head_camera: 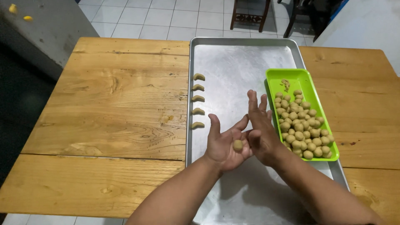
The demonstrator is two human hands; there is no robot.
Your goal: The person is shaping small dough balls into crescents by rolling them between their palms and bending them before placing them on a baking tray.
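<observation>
On the upturned palm of the left hand (227, 143) sits a small tan ball of dough (238, 145), cradled in the hollow near the base of the fingers so it cannot roll off. That hand is spread open, thumb raised and fingers loosely fanned. The right hand (261, 131) stands on edge just beside it, fingers straight and slightly parted, its palm turned toward the ball — it looks poised to press or roll the dough, though whether it already touches the ball I cannot tell.

Both hands hover above a large rectangular silver metal baking tray (233, 66), which lies lengthwise on the worktop (116, 108) of pale wooden planks. Along the tray's left side runs a neat column of five small curved, crescent-shaped dough pieces (198, 100), evenly spaced and apart from one another, probably so they stay separate. Resting on the tray's right part, slightly angled, is a bright green rectangular plastic tray (291, 77) heaped with many small round dough balls (303, 129) — the pile sits close to the right hand, within easy reach. A few crumbs of dough lie at the green tray's far end.

Beyond the worktop, a white tiled floor (158, 16) and the legs of dark wooden chairs (250, 16) show.
</observation>
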